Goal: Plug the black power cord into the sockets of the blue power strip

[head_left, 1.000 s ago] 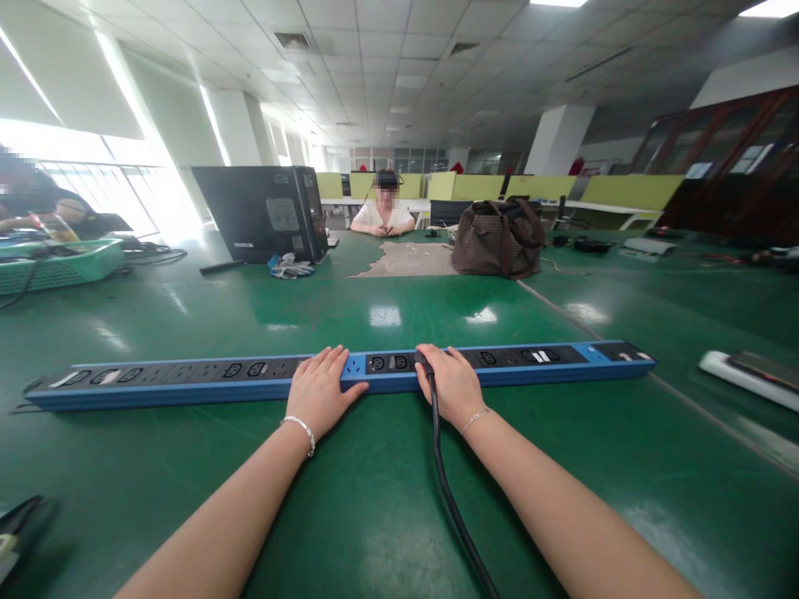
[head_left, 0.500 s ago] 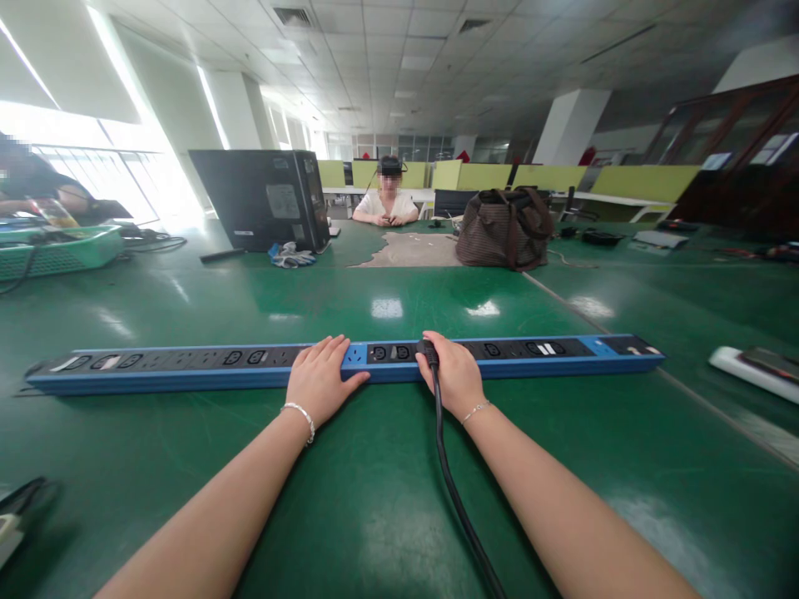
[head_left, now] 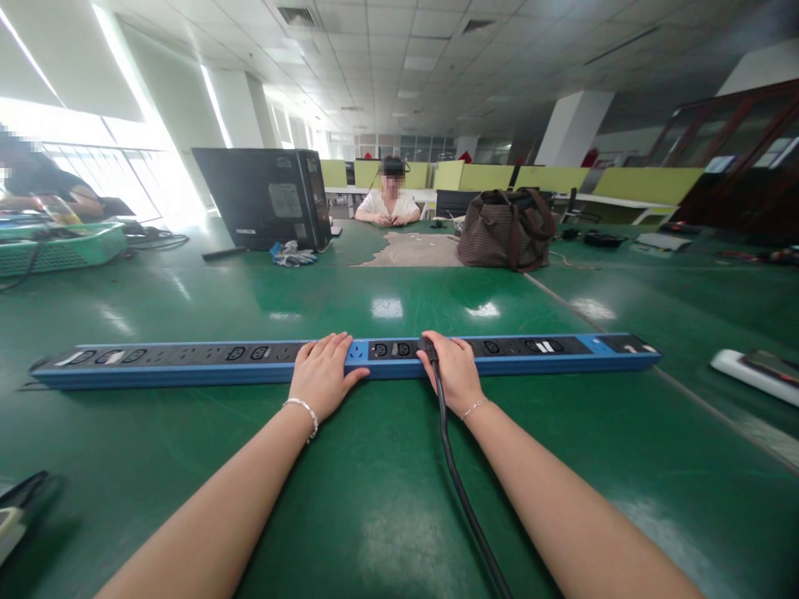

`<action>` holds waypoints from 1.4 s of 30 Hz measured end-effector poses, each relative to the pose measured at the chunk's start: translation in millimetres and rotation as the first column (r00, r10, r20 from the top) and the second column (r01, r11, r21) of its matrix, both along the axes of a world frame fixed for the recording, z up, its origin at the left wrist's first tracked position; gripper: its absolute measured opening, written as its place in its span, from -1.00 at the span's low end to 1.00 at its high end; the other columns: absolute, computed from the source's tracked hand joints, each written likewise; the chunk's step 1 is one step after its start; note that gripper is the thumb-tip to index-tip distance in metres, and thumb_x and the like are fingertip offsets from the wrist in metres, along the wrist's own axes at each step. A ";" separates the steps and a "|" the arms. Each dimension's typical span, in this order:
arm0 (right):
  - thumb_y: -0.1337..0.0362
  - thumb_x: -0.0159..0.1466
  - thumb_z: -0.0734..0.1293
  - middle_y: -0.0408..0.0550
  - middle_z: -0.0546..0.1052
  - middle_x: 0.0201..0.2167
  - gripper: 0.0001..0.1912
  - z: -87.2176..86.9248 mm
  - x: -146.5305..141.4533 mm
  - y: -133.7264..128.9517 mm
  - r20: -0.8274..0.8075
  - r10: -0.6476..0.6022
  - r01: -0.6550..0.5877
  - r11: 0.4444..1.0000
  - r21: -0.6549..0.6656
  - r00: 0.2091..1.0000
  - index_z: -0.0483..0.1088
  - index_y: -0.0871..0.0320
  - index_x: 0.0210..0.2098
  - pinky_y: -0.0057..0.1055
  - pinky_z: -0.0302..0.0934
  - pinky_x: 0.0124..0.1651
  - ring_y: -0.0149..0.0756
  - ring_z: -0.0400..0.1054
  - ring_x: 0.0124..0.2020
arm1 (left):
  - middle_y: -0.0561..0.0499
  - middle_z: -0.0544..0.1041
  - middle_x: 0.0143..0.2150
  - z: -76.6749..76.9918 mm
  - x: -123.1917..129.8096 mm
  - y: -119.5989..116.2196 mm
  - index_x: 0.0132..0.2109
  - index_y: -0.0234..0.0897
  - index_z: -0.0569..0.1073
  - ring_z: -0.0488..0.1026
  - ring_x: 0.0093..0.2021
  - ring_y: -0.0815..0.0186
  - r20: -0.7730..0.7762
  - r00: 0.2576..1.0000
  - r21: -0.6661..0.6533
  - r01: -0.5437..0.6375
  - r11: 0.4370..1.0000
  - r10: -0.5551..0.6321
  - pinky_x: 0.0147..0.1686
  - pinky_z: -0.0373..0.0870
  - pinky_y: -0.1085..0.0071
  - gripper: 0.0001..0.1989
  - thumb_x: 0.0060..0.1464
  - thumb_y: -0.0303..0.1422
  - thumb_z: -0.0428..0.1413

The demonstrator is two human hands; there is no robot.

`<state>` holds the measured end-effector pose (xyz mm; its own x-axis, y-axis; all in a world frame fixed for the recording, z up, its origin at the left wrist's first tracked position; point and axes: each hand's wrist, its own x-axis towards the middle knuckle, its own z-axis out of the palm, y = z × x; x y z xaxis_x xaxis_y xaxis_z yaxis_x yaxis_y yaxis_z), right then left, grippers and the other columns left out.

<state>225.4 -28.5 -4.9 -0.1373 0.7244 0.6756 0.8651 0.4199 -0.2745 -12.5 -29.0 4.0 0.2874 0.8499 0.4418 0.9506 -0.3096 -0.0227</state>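
Observation:
A long blue and black power strip (head_left: 187, 378) lies crosswise on the green table (head_left: 325, 516). My left hand (head_left: 321, 374) rests on it left of its middle, fingers over the top and the thumb along the front edge, so it grips the strip. Right of the middle, my right hand (head_left: 453, 370) is closed on a black plug (head_left: 428, 348) at the strip's sockets. From the plug a black cable (head_left: 459, 482) runs down toward me. How deep the plug sits is hidden by my fingers.
Farther back stand a black computer case (head_left: 262, 200), blue-grey gloves (head_left: 292, 254) and a brown bag (head_left: 505, 229). A green basket (head_left: 68, 249) is at left, a white device (head_left: 758, 374) at right. One person (head_left: 388, 204) sits opposite, another (head_left: 43, 179) at far left.
Both hands keep their holds on the strip and the plug. The view has shifted very slightly; nothing else has clearly moved.

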 end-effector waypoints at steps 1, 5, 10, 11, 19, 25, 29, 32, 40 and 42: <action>0.21 0.32 0.16 0.03 0.55 -0.12 -0.73 -0.5 0.3 0.4 0.000 0.001 -0.001 1.000 0.003 1.000 0.33 0.16 -0.05 -0.20 0.05 0.09 -0.21 0.42 -0.09 | -0.18 0.35 0.20 0.0 -0.3 0.2 0.18 -0.28 0.26 0.25 0.20 0.10 0.002 1.000 0.002 0.005 1.000 -0.005 0.16 0.08 0.11 -0.39 0.13 0.02 -0.11; 0.20 0.32 0.14 0.04 0.55 -0.13 -0.72 -1.8 0.8 0.9 -0.004 -0.001 0.001 1.000 0.003 1.000 0.33 0.15 -0.05 -0.20 0.06 0.08 -0.21 0.42 -0.11 | -0.19 0.36 0.20 -0.4 -1.1 0.3 0.18 -0.26 0.26 0.25 0.20 0.10 0.007 1.000 -0.003 0.012 1.000 -0.012 0.17 0.06 0.10 -0.39 0.12 0.02 -0.11; 0.20 0.32 0.15 0.05 0.54 -0.13 -0.72 -2.4 0.8 1.1 -0.006 0.004 -0.004 1.000 -0.001 1.000 0.33 0.14 -0.05 -0.19 0.05 0.10 -0.20 0.42 -0.09 | -0.19 0.35 0.20 -1.4 -1.5 0.9 0.18 -0.27 0.26 0.25 0.20 0.10 0.007 1.000 0.001 0.009 1.000 -0.009 0.17 0.06 0.11 -0.40 0.12 0.01 -0.11; 0.20 0.32 0.15 0.05 0.54 -0.12 -0.72 -2.6 0.6 1.2 -0.008 0.002 -0.002 1.000 0.000 1.000 0.33 0.14 -0.05 -0.19 0.04 0.10 -0.20 0.41 -0.09 | -0.19 0.35 0.20 -1.4 -1.5 1.0 0.18 -0.28 0.26 0.25 0.20 0.10 0.004 1.000 0.002 0.010 1.000 -0.010 0.17 0.06 0.11 -0.39 0.12 0.01 -0.11; 0.18 0.33 0.14 0.06 0.54 -0.15 -0.71 -5.7 2.1 3.1 0.011 -0.007 0.007 0.999 0.044 1.000 0.33 0.18 -0.06 -0.17 0.10 0.08 -0.18 0.41 -0.11 | -0.20 0.35 0.19 0.2 0.8 -0.7 0.17 -0.32 0.26 0.25 0.19 0.08 -0.008 1.000 -0.002 -0.005 1.000 0.005 0.15 0.09 0.12 -0.38 0.13 0.02 -0.11; 0.11 0.33 0.11 0.09 0.52 -0.18 -0.66 -0.3 5.8 6.2 0.003 0.046 -0.046 0.998 0.041 0.999 0.32 0.17 -0.05 -0.20 0.25 -0.05 -0.13 0.41 -0.16 | -0.19 0.36 0.19 0.3 1.1 -0.8 0.17 -0.28 0.26 0.25 0.20 0.09 0.011 1.000 -0.009 -0.003 1.000 0.003 0.14 0.09 0.12 -0.39 0.12 0.02 -0.09; 0.10 0.36 0.03 0.07 0.48 -0.12 -0.60 30.9 1.4 4.0 -0.257 -0.038 0.073 0.989 0.127 0.966 0.20 0.12 0.09 -0.25 0.30 -0.13 -0.20 0.42 -0.19 | -0.20 0.36 0.18 -0.3 1.0 -0.2 0.17 -0.29 0.26 0.25 0.19 0.08 0.024 1.000 -0.006 0.003 1.000 -0.002 0.14 0.09 0.13 -0.39 0.11 0.01 -0.08; 0.07 0.33 0.08 0.05 0.44 -0.04 -0.60 55.6 8.8 -1.2 -0.350 -0.040 0.109 0.978 0.178 0.936 0.20 0.08 0.08 -0.25 0.28 -0.06 -0.19 0.39 -0.11 | -0.19 0.36 0.19 -0.7 0.8 0.2 0.18 -0.26 0.26 0.26 0.19 0.08 0.026 1.000 -0.010 0.005 1.000 -0.005 0.15 0.10 0.12 -0.39 0.11 0.01 -0.08; 0.02 0.23 0.18 0.01 0.55 -0.26 -0.62 31.6 116.9 -1.2 -0.593 -0.149 0.211 0.977 0.035 0.791 0.42 0.15 -0.17 -0.21 0.30 -0.08 -0.19 0.43 -0.22 | -0.22 0.36 0.19 0.4 0.1 0.6 0.17 -0.30 0.27 0.26 0.19 0.07 0.005 1.000 -0.008 -0.006 1.000 0.006 0.14 0.11 0.11 -0.38 0.11 0.03 -0.11; -0.03 0.26 0.12 0.04 0.57 -0.30 -0.54 20.3 135.9 -0.2 -0.633 -0.201 0.252 0.968 -0.010 0.748 0.45 0.18 -0.19 -0.19 0.30 -0.09 -0.18 0.44 -0.24 | -0.21 0.36 0.19 0.5 0.1 0.7 0.17 -0.30 0.27 0.26 0.19 0.07 0.015 1.000 -0.012 -0.002 1.000 0.002 0.14 0.11 0.10 -0.37 0.11 0.03 -0.11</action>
